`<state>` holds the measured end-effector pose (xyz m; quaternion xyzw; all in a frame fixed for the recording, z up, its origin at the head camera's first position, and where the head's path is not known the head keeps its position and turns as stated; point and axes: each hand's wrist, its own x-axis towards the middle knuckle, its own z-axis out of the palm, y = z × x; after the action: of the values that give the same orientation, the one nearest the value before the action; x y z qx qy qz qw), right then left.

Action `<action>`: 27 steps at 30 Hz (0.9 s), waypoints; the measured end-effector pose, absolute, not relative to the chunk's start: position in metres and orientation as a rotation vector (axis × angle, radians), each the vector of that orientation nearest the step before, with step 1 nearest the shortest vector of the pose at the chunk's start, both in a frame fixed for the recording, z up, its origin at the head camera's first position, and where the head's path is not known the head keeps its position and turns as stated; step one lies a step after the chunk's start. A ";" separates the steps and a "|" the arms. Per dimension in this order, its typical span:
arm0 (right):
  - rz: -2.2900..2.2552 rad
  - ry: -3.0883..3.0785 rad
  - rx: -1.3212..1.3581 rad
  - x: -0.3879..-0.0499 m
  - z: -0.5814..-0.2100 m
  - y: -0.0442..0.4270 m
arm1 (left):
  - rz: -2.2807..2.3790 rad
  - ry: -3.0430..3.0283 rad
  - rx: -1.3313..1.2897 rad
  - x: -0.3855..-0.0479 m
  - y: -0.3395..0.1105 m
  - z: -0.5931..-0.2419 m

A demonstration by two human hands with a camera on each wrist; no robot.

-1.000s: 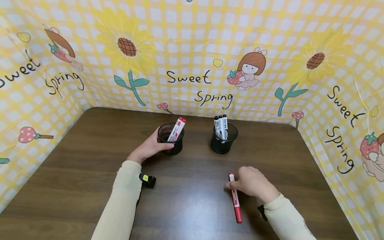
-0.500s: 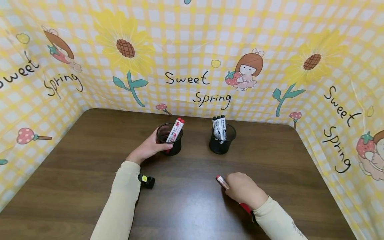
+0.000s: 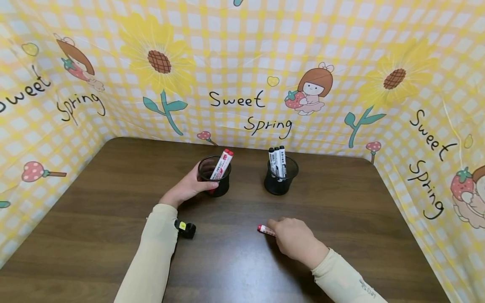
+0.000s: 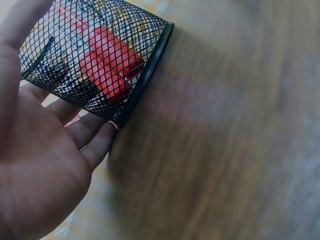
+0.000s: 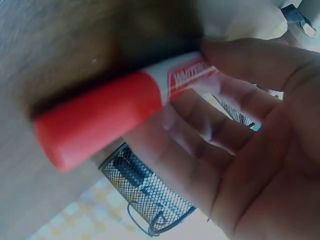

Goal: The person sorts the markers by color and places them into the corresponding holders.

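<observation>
My left hand grips a black mesh pen cup, thumb across its near side. Two white markers with red ends lean inside that cup; their red caps show through the mesh near its base in the left wrist view. To the right and nearer the front, my right hand pinches a red whiteboard marker low over the table. In the right wrist view, the thumb and fingers hold the marker's white barrel, with its red cap sticking out. The hand covers most of it in the head view.
A second black mesh pen cup stands to the right of the first, with several black-capped markers in it. Both are on a brown wooden table. A yellow checked cloth walls the back and sides.
My right hand has closed on the red marker, turned it from nearly lengthwise to slanting, and moved it left. The left hand stays on its cup.
</observation>
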<state>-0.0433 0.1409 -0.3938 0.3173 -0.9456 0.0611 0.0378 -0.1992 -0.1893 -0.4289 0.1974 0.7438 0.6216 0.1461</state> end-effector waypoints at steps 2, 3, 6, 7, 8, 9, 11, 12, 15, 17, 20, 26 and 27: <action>0.170 -2.878 1.008 -0.044 -0.395 0.140 | 1.793 2.139 0.567 -0.199 -0.189 -0.429; 0.166 -2.870 1.020 -0.045 -0.396 0.139 | 1.794 2.137 0.566 -0.199 -0.189 -0.429; 0.171 -2.866 1.042 -0.047 -0.396 0.139 | 1.799 2.130 0.567 -0.199 -0.189 -0.429; 0.181 -2.867 1.047 -0.047 -0.396 0.138 | 1.798 2.129 0.572 -0.199 -0.189 -0.428; 0.196 -2.867 1.050 -0.048 -0.395 0.139 | 1.799 2.130 0.573 -0.199 -0.189 -0.428; 0.215 -2.870 1.053 -0.049 -0.394 0.139 | 1.797 2.130 0.575 -0.199 -0.189 -0.428; 0.278 -2.878 1.059 -0.051 -0.392 0.139 | 1.795 2.132 0.578 -0.199 -0.189 -0.428; 0.319 -2.881 1.065 -0.053 -0.390 0.138 | 1.792 2.134 0.580 -0.199 -0.189 -0.428; 0.498 -2.897 1.079 -0.057 -0.385 0.137 | 1.788 2.139 0.583 -0.199 -0.189 -0.427; 0.631 -2.901 1.085 -0.060 -0.381 0.135 | 1.788 2.140 0.585 -0.199 -0.189 -0.427; 0.828 -2.897 1.059 -0.066 -0.376 0.131 | 1.787 2.145 0.582 -0.199 -0.189 -0.428; 1.246 -2.892 0.884 -0.079 -0.373 0.121 | 1.780 2.163 0.560 -0.197 -0.189 -0.427; 1.299 -2.886 0.854 -0.081 -0.373 0.119 | 1.779 2.163 0.555 -0.197 -0.188 -0.428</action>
<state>-0.0811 0.1189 -0.3732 0.2599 -0.8783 0.3955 -0.0683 -0.1970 -0.1884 -0.4275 0.1925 0.7499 0.6166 0.1427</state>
